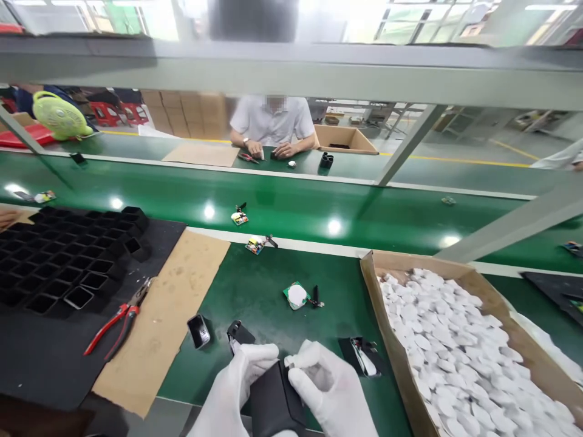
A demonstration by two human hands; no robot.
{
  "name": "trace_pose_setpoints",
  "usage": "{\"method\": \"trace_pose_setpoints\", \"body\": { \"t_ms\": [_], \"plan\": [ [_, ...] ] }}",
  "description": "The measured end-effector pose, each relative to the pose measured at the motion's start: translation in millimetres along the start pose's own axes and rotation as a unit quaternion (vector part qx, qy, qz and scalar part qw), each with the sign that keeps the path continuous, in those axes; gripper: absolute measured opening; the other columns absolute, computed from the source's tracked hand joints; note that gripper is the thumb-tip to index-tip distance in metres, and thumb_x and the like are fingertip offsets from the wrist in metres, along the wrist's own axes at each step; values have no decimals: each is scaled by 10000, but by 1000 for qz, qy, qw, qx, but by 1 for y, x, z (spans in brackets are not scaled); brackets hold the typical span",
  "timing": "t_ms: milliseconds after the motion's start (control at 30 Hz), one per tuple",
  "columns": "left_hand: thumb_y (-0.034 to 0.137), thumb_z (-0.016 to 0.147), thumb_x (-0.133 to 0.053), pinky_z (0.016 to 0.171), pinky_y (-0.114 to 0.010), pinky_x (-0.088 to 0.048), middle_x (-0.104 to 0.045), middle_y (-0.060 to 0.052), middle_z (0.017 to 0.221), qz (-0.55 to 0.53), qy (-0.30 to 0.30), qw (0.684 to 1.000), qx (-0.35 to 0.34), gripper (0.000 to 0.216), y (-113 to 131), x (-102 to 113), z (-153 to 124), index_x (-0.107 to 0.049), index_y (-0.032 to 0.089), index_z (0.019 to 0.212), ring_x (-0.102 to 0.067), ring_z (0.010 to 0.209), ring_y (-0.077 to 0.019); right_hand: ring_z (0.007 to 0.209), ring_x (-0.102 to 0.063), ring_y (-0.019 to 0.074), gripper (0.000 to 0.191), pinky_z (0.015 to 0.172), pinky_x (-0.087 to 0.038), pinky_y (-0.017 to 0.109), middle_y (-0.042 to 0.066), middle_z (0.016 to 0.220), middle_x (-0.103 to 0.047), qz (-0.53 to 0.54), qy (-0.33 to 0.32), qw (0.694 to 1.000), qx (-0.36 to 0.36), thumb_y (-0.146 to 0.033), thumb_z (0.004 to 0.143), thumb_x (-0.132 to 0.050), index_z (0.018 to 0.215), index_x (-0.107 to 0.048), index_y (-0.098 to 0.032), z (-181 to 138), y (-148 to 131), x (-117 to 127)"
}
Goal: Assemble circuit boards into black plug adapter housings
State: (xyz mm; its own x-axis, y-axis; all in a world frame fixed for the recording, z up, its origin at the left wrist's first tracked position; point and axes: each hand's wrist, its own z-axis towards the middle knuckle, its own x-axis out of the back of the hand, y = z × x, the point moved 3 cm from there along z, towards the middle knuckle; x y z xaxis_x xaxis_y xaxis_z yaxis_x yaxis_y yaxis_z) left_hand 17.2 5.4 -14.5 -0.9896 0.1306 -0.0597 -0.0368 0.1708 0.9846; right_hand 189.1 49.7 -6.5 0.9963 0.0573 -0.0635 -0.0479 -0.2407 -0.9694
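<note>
My left hand [234, 385], in a white glove, is wrapped round a black plastic case [273, 400] at the bottom centre. The thumb and fingers of my white-gloved right hand [330, 382] are pinched together at the case's upper right edge; what they grip is too small to make out. Just beyond my left fingers lies a black case part [240, 334]. Another black part with a white piece [364, 357] rests right of my right hand. A small open black housing [199, 331] stands to the left. Farther ahead is a circuit board with a white disc [297, 295].
At right, a cardboard box [371, 303] holds many white discs [449, 346]. Red-handled pliers [121, 318] lie at left on cardboard [186, 273], beside rows of black housings [68, 261]. Circuit boards [239, 216] sit on the green belt [291, 203]. A person [273, 124] works opposite; shelf posts [410, 145] rise between.
</note>
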Motion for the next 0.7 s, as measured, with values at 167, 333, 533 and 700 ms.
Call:
{"method": "trace_pose_setpoints", "body": {
  "t_ms": [167, 333, 533, 700],
  "plan": [
    [496, 852, -842, 1040, -497, -613, -780, -177, 1263, -118, -79, 990, -21, 589, 30, 31, 19, -627, 192, 1308, -765, 1179, -344, 513, -475, 94, 488, 498, -375, 220, -57, 575, -543, 15, -129, 990, -46, -522, 788, -913, 666, -558, -210, 32, -31, -30],
    [698, 833, -835, 861, -452, -619, -807, -158, 1124, -241, -132, 962, -3, 628, 58, 49, 27, -684, 213, 1202, -789, 1019, -331, 384, -416, 80, 530, 443, -456, 227, -123, 462, -435, 179, -267, 940, -111, -600, 902, -807, 690, -476, -243, 44, -39, -75],
    [770, 830, -790, 859, -482, -638, -817, -166, 1019, -198, -125, 970, -69, 645, 67, 71, 34, -653, 211, 1121, -799, 957, -344, 318, -336, 49, 538, 393, -355, 175, -130, 394, -439, 171, -255, 943, -131, -614, 920, -794, 704, -472, -242, 55, -42, -103],
    [599, 844, -880, 927, -446, -642, -818, -110, 1104, -168, -42, 974, -145, 713, 27, 98, 38, -543, 263, 1375, -811, 995, -307, 466, -560, 113, 469, 468, -420, 218, -24, 583, -657, 78, -128, 988, -22, -665, 946, -741, 999, -707, -200, 56, -39, -105]
  ]
}}
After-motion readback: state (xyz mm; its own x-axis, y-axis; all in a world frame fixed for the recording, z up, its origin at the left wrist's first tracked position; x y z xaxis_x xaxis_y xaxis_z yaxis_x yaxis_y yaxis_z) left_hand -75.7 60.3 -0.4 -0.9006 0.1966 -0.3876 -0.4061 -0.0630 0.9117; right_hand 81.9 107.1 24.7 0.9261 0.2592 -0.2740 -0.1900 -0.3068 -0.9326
